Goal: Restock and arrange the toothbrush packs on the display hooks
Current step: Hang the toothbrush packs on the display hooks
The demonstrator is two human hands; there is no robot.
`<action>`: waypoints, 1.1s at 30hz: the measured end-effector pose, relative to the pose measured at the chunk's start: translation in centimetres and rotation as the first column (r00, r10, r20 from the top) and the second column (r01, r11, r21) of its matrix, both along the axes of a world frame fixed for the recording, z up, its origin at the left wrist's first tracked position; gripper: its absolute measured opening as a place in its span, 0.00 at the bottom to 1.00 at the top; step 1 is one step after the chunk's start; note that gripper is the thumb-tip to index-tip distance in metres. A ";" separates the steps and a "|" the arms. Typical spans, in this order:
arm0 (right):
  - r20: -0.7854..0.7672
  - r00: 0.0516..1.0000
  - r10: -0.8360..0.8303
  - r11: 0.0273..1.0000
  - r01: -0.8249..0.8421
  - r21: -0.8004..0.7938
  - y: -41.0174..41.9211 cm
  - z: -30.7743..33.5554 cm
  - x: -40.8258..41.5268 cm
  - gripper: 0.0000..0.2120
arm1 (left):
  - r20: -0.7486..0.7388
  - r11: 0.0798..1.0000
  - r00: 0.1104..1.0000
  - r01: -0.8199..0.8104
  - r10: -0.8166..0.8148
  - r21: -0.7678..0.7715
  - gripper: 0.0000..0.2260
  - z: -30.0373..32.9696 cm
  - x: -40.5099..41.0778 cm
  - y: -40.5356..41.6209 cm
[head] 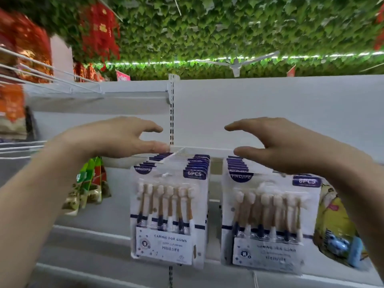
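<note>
**Squaring up the toothbrush rows**

Looks like the tidying stage: two rows of toothbrush packs already hang on hooks off the white back panel. Left hand and right hand hover just above the pack tops, fingers spread loose, holding nothing. Can't tell if the fingertips touch. Next I'd guess pushing both rows back evenly.

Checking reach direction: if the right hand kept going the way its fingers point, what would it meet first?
The right hand points left toward the left hand; nothing shows in the gap, so probably that hand's fingertips first, though depth is unclear.
</note>
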State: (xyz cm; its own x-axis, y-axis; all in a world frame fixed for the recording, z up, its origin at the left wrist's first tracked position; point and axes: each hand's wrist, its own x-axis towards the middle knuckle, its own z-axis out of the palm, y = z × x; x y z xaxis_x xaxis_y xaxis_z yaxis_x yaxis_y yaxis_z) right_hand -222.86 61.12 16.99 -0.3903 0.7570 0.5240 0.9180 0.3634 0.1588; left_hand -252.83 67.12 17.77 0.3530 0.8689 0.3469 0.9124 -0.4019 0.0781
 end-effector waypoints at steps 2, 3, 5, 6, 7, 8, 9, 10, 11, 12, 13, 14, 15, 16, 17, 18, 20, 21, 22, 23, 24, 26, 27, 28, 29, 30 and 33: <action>0.013 1.000 0.006 0.998 -0.005 -0.065 1.8 -0.7 -2.3 0.27 | 0.026 1.000 1.000 0.014 -0.014 0.009 0.44 -0.8 -2.1 1.4; 0.018 1.000 0.006 0.995 -0.004 -0.095 2.8 -1.2 -3.4 0.27 | 0.029 1.000 0.999 0.025 -0.025 0.010 0.41 -1.3 -2.9 2.1; 0.019 1.000 0.004 0.990 -0.001 -0.142 4.5 -2.5 -5.3 0.28 | 0.019 0.998 0.998 0.063 -0.062 -0.021 0.39 -2.4 -4.1 3.3; 0.012 1.000 0.002 0.986 0.000 -0.165 5.2 -3.1 -6.2 0.28 | 0.020 0.994 0.996 0.088 -0.087 -0.061 0.38 -3.0 -4.4 3.8; 0.004 1.000 -0.002 0.982 0.003 -0.190 5.8 -3.8 -6.8 0.28 | 0.025 0.989 0.993 0.114 -0.112 -0.098 0.36 -3.5 -4.6 4.3; -0.005 1.000 -0.004 0.977 0.003 -0.214 6.3 -4.5 -7.4 0.29 | 0.039 0.982 0.990 0.139 -0.135 -0.131 0.31 -4.0 -4.7 4.8; -0.012 1.000 -0.007 0.972 0.004 -0.235 6.8 -5.2 -7.8 0.30 | 0.043 0.975 0.987 0.158 -0.153 -0.155 0.27 -4.5 -4.6 5.3; -0.013 1.000 -0.012 0.967 0.008 -0.256 7.2 -5.8 -8.2 0.32 | 0.037 0.970 0.985 0.174 -0.170 -0.171 0.26 -5.0 -4.4 5.8; -0.006 1.000 -0.021 0.962 0.018 -0.271 7.5 -6.3 -8.5 0.34 | 0.020 0.966 0.982 0.186 -0.185 -0.182 0.27 -5.4 -4.2 6.1; 0.001 1.000 -0.030 0.961 0.029 -0.275 7.8 -6.7 -8.8 0.37 | 0.005 0.962 0.981 0.193 -0.196 -0.191 0.29 -5.7 -4.0 6.4; 0.001 0.999 -0.044 0.960 0.043 -0.276 8.2 -7.0 -8.9 0.40 | 0.000 0.959 0.979 0.202 -0.206 -0.197 0.30 -6.1 -3.9 6.8; -0.009 0.999 -0.054 0.959 0.049 -0.279 8.4 -7.3 -9.0 0.41 | 0.001 0.956 0.976 0.212 -0.216 -0.201 0.29 -6.3 -3.8 7.2; -0.026 0.998 -0.060 0.957 0.051 -0.285 8.7 -7.5 -9.1 0.41 | 0.006 0.955 0.974 0.223 -0.227 -0.197 0.28 -6.6 -3.7 7.6; -0.037 0.997 -0.063 0.957 0.050 -0.284 8.9 -7.6 -9.1 0.40 | 0.008 0.954 0.972 0.230 -0.233 -0.193 0.28 -6.8 -3.6 7.9; -0.040 0.997 -0.065 0.960 0.051 -0.276 9.0 -7.7 -9.2 0.40 | 0.016 0.954 0.972 0.235 -0.236 -0.187 0.29 -6.9 -3.6 8.2; -0.032 0.997 -0.067 0.963 0.056 -0.262 9.0 -7.8 -9.3 0.41 | 0.026 0.955 0.972 0.236 -0.235 -0.181 0.30 -7.1 -3.6 8.5; -0.010 0.997 -0.070 0.967 0.066 -0.248 9.2 -8.0 -9.3 0.41 | 0.037 0.956 0.971 0.239 -0.237 -0.169 0.31 -7.3 -3.5 8.7; -0.007 0.997 -0.071 0.966 0.067 -0.248 9.2 -8.0 -9.3 0.41 | 0.039 0.956 0.970 0.242 -0.239 -0.165 0.31 -7.4 -3.4 8.9; -0.005 0.998 -0.068 0.967 0.064 -0.247 9.2 -8.0 -9.3 0.40 | 0.038 0.956 0.970 0.244 -0.241 -0.163 0.31 -7.5 -3.3 8.9; 0.001 0.998 -0.064 0.968 0.062 -0.244 9.2 -8.0 -9.3 0.39 | 0.036 0.956 0.969 0.247 -0.244 -0.157 0.31 -7.6 -3.2 9.0; 0.008 0.998 -0.061 0.970 0.061 -0.236 9.0 -8.0 -9.3 0.39 | 0.027 0.958 0.970 0.244 -0.243 -0.148 0.31 -7.6 -3.1 9.0; 0.013 0.998 -0.062 0.972 0.063 -0.225 8.7 -8.0 -9.5 0.38 | -0.007 0.964 0.975 0.220 -0.223 -0.147 0.31 -7.5 -3.1 8.9; 0.013 0.998 -0.061 0.973 0.063 -0.224 8.4 -8.0 -9.5 0.38 | -0.035 0.967 0.977 0.202 -0.209 -0.153 0.32 -7.3 -3.2 8.7; 0.012 0.998 -0.057 0.974 0.059 -0.221 8.1 -8.0 -9.4 0.38 | -0.067 0.972 0.980 0.173 -0.186 -0.159 0.32 -6.9 -3.2 8.5; 0.006 0.999 -0.048 0.976 0.049 -0.211 7.6 -7.8 -9.2 0.37 | -0.091 0.978 0.983 0.142 -0.157 -0.154 0.32 -6.3 -3.3 8.2; -0.006 0.999 -0.033 0.981 0.032 -0.192 7.0 -7.4 -8.8 0.37 | -0.101 0.985 0.988 0.105 -0.119 -0.134 0.31 -5.6 -3.4 7.8; -0.054 0.998 0.020 0.996 -0.025 -0.080 4.1 -5.2 -6.3 0.34 | -0.001 0.999 1.000 0.025 -0.025 0.027 0.28 -2.8 -3.1 5.8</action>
State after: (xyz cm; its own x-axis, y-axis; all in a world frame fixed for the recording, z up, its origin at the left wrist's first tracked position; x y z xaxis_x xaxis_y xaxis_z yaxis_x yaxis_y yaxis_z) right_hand -229.18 65.24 11.80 -0.3808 0.7891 0.4821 0.9159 0.3936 0.0791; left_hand -255.89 72.88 14.95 0.3747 0.8503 0.3697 0.9021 -0.4264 0.0666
